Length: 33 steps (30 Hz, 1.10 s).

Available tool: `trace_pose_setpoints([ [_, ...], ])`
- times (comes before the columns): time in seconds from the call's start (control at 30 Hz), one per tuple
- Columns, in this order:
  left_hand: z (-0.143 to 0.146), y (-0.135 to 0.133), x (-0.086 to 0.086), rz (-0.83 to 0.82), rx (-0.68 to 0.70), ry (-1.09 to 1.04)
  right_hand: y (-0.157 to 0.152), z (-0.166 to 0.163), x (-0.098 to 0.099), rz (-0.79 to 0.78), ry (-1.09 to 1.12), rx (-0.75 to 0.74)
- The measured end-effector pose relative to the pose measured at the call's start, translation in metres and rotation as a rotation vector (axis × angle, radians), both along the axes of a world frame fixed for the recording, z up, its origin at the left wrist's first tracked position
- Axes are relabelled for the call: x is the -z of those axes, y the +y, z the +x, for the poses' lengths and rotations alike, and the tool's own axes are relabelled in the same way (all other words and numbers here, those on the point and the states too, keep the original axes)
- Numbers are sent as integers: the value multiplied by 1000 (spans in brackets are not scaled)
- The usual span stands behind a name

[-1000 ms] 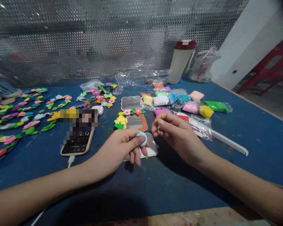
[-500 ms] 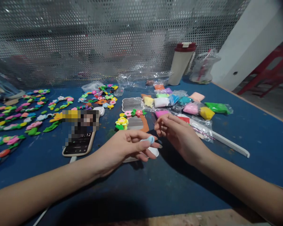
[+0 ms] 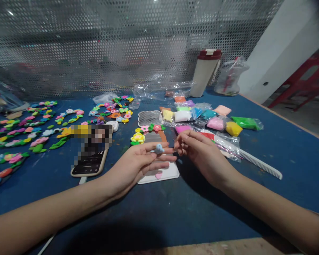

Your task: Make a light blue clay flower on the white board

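A small lump of light blue clay (image 3: 158, 148) lies against the fingers of my left hand (image 3: 134, 159), by the thumb tip. Those fingers are fairly straight and point right. Close beside their tips, my right hand (image 3: 202, 152) has its thumb and fingers curled together; whether anything small is between them is hidden. Under and behind my left hand lies a mirror frame (image 3: 163, 140) decorated with yellow, pink and red clay flowers (image 3: 138, 138). Its white lower part (image 3: 170, 174) carries a small pink piece (image 3: 158, 175).
Bags of coloured clay (image 3: 182, 115) and a white comb (image 3: 260, 164) are on the right. Left are a phone (image 3: 91, 163) with a cable and several flower-covered frames (image 3: 69, 117). A tumbler (image 3: 204, 74) and a plastic-wrapped cup (image 3: 230, 76) stand before the perforated metal panel (image 3: 117, 46).
My left hand has drawn slightly left and its fingers have straightened, with the blue clay shifting along. More of the white part and its pink piece shows. My right hand stays nearly still.
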<state>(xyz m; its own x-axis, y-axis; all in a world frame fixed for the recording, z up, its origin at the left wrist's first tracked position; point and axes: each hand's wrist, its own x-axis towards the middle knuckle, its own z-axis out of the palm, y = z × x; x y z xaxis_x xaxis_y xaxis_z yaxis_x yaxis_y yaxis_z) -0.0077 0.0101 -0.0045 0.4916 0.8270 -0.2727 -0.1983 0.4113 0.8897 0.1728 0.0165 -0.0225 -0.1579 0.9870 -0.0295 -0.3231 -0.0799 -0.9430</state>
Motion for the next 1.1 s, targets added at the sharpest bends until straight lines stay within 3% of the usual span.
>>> trace_pose_setpoints([
  [0.27,-3,4,6,41,15,-14,-1,2,0,26,-35,-1],
  [0.53,2,3,1,-102,-8,-214,1,2,2,47,-34,13],
  [0.7,3,4,2,-183,9,-225,0,2,1,234,-216,57],
  [0.9,2,1,3,87,49,119,-11,-4,-8,715,-727,31],
  [1.1,2,1,-5,370,219,378,-14,-6,-8,775,-818,60],
])
